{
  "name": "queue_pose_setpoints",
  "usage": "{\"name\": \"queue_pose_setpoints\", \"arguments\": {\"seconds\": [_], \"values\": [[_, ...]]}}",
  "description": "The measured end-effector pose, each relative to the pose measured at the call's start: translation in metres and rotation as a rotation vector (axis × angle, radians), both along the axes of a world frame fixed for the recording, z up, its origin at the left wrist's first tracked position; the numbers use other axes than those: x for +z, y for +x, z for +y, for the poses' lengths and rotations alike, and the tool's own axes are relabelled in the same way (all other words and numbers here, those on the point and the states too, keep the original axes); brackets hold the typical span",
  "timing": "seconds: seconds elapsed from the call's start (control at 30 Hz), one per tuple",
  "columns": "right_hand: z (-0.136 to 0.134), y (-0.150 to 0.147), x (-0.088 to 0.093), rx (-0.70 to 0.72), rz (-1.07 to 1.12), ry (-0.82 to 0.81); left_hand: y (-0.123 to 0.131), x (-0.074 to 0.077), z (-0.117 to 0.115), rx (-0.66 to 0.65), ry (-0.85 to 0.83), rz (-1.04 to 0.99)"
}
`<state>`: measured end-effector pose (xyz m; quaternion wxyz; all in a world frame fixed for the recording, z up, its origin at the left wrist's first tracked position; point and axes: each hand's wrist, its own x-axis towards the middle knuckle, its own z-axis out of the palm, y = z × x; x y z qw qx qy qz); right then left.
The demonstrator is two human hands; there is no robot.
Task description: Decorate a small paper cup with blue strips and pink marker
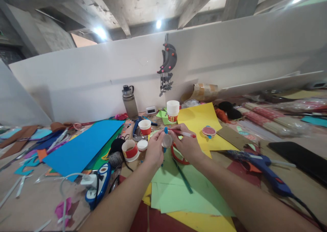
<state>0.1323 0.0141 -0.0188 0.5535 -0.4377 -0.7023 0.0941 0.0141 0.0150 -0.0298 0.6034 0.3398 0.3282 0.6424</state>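
My left hand (155,151) grips a small white round disc (167,141) with blue pieces (166,130) sticking out above and below it. My right hand (187,144) is closed around a red pen (187,134), its fingertips close to the disc's upper edge. Below both hands, red-handled scissors (182,161) lie on light green paper sheets (178,194). Left of my left hand are a cut red-and-white paper cup (130,154), another paper cup (145,130) and a white round piece (142,145). A reddish disc with blue bits (209,131) rests on yellow paper (199,114).
Stacked paper cups (173,109) and a bottle (129,104) stand behind. Blue card (87,147), yarn (116,159) and a power strip (100,186) with its cable lie left. A blue glue gun (270,174) and a black flat object (297,160) lie right.
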Motion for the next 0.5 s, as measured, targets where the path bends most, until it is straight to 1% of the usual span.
{"name": "queue_pose_setpoints", "arguments": {"seconds": [0.2,0.5], "values": [[-0.0006,-0.0003,0.0001,0.026,0.021,-0.022,-0.0005,-0.0008,0.0003,-0.006,0.008,0.014],[-0.0008,-0.0005,0.001,-0.001,0.006,-0.013,0.0006,0.0017,-0.0013,0.002,-0.001,0.008]]}}
